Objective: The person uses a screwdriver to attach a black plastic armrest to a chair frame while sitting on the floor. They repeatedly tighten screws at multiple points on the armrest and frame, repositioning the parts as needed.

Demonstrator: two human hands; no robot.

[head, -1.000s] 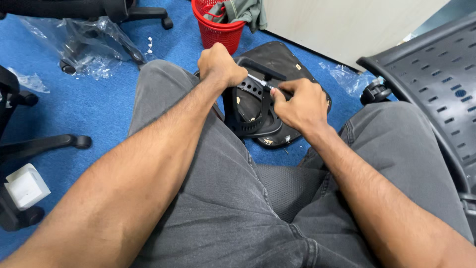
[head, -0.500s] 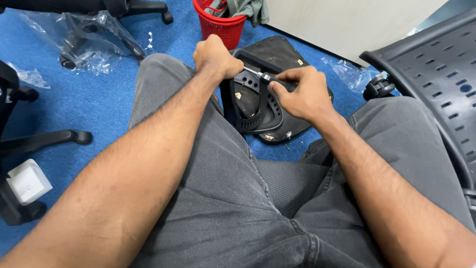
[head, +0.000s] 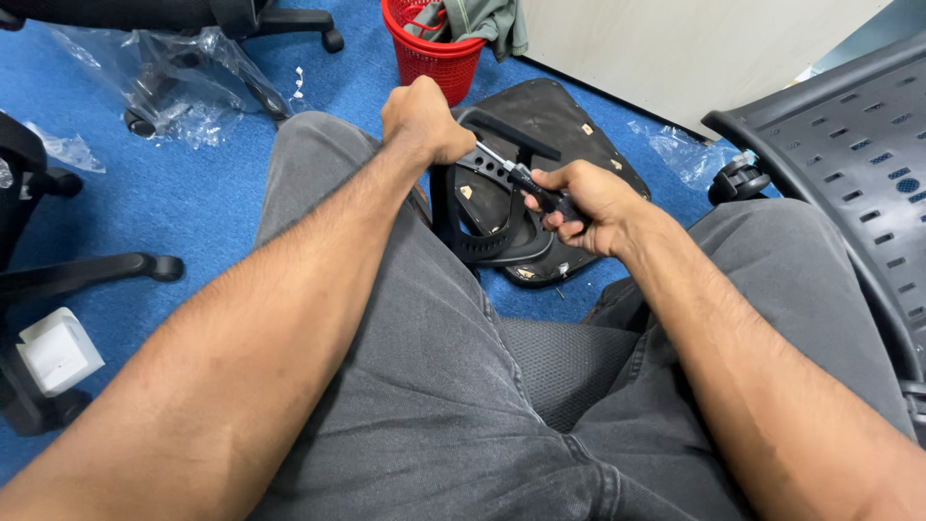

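Here we are gripping a screwdriver [head: 529,183] in our right hand [head: 588,205], fingers wrapped shut around its dark handle, while its metal shaft is pointing up and left toward our left hand [head: 422,120]. That left hand is closed into a fist at the top of a black plastic armrest bracket [head: 482,207]; we cannot tell exactly what it is clasping, since the knuckles are hiding the spot where the tip is meeting the part. The bracket is standing nearly upright between our knees, its curved, perforated arm sweeping down to the floor. Just behind it, a black chair seat base [head: 569,125] is lying upside down on the blue carpet [head: 193,193], touching the bracket's lower end.

Our grey trousers [head: 424,386] are filling the foreground, and our left thigh is covering the left edge of the bracket. Beyond the seat base, a red mesh basket [head: 429,53] is standing with a grey-green cloth [head: 487,19] hanging out of it, near a pale wall panel [head: 694,48]. To the right, a black perforated chair back [head: 849,164] is leaning in, with a caster wheel [head: 733,181] and crumpled clear plastic wrap [head: 680,145] beside it. On the left, more clear plastic bags [head: 178,87] are lying over caster parts, a black chair base leg [head: 87,275] is stretching across the carpet, and a small white box [head: 58,352] is sitting near the lower left corner.
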